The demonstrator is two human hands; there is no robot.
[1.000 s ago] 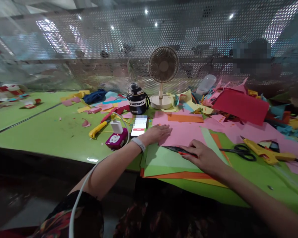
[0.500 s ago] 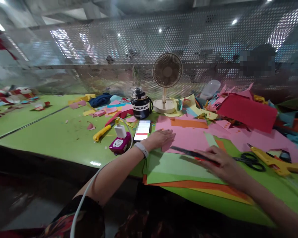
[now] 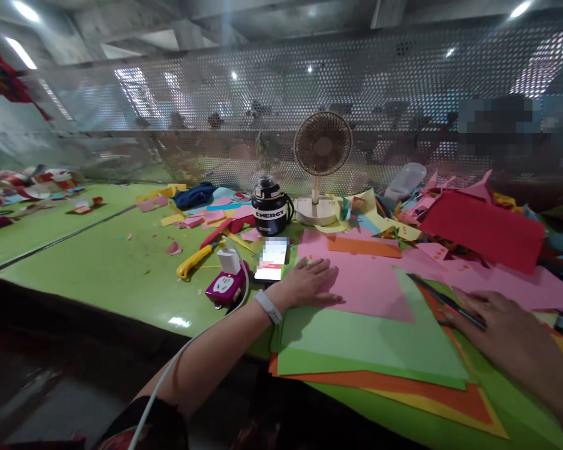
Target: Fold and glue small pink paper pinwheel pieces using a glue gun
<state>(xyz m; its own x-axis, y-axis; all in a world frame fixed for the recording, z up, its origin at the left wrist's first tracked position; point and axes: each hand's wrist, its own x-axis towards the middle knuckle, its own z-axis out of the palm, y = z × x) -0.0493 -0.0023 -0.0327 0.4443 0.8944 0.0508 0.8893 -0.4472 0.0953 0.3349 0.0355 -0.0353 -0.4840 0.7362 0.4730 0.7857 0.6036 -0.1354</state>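
My left hand (image 3: 309, 284) lies flat with spread fingers on the left part of a pink sheet (image 3: 370, 278). The pink sheet rests on light green paper (image 3: 356, 340), with orange and yellow sheets (image 3: 431, 394) showing beneath. To the right, my right hand (image 3: 502, 325) is closed on a long, thin dark tool (image 3: 438, 295), whose tip points up and left near the green paper's right edge. What kind of tool it is cannot be made out. An orange strip (image 3: 366, 245) lies along the pink sheet's top.
Left of my left hand are a phone (image 3: 271, 259), a purple power socket (image 3: 225, 286) with a cable, and a yellow-handled tool (image 3: 194, 259). Behind stand a black bottle (image 3: 269, 209) and a fan (image 3: 323, 144). Paper scraps pile around a red sheet (image 3: 488, 228).
My right hand has moved right with the dark tool, off the pink sheet. My left hand's fingers are more spread on the sheet. The view has shifted slightly.
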